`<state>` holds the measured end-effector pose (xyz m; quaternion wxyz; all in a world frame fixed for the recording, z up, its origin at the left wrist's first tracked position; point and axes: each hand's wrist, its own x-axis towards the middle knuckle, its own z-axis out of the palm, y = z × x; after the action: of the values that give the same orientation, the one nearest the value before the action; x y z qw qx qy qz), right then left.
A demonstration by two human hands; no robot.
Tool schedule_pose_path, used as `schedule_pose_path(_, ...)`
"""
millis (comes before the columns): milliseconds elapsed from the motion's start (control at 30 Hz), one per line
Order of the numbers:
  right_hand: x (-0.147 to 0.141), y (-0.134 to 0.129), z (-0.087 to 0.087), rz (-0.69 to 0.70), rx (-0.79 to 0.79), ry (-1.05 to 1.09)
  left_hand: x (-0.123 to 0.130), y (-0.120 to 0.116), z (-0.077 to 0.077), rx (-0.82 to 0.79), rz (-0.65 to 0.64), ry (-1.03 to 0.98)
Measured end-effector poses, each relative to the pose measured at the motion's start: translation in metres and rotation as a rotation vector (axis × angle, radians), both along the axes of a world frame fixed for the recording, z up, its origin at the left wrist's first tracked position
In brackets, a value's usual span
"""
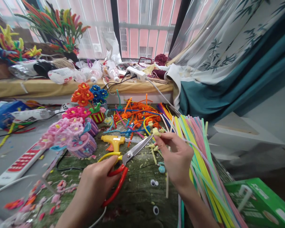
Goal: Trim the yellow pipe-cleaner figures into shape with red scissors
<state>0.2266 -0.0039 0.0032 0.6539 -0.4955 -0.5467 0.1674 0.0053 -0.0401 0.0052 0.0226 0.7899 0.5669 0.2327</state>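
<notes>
My left hand (pixel 100 177) is closed around the handles of a pair of scissors (pixel 130 155), one handle yellow and the other red. The blades look closed or nearly so, and they point up and right. Between the fingertips of my right hand (pixel 177 153) is a small pale yellow fuzzy piece (pixel 156 131), which the scissor tips meet or almost meet. Beneath the blades, pale yellow clippings lie scattered. A yellow glue gun (pixel 114 141) rests just beyond the scissors. Googly eyes (pixel 155 210) and a light blue pompom (pixel 161 169) lie near my right wrist.
Long pastel pipe cleaners (pixel 204 152) fan out along the right side, beside a green box (pixel 263 199). Pipe-cleaner flower pots (pixel 82 144) stand left of the glue gun, near a white power strip (pixel 16 166). Orange pieces (pixel 144 109) heap up behind. Bottles (pixel 61 75) line the sill.
</notes>
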Motion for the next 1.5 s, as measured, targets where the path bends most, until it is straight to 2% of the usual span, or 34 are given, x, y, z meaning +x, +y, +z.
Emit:
schedule_pose_path(267, 0.000, 0.001, -0.002, 0.035, -0.032, 0.034, -0.003, 0.002, -0.002, -0.106, 0.029, 0.030)
schedule_pose_path(433, -0.001, 0.003, -0.005, 0.043, -0.038, 0.054, -0.006, 0.005, -0.001, -0.156, 0.003, 0.034)
schedule_pose_path(667, -0.001, 0.004, -0.008, 0.047, -0.063, 0.034, -0.003, 0.008, 0.000, -0.133, -0.010, 0.070)
schedule_pose_path(867, -0.001, 0.006, -0.009, 0.056, -0.087, 0.058, 0.005, 0.007, 0.005, -0.154, 0.036, 0.138)
schedule_pose_path(1133, 0.001, 0.010, -0.014, -0.019, -0.092, 0.046, 0.009, 0.022, 0.012, -0.181, 0.013, 0.186)
schedule_pose_path(1300, 0.007, 0.015, -0.019, -0.076, -0.093, 0.088, 0.019, 0.037, 0.017, -0.170, -0.052, 0.211)
schedule_pose_path(1500, 0.010, 0.018, -0.023, -0.112, -0.080, 0.088, 0.028, 0.043, 0.014, -0.134, -0.049, 0.261)
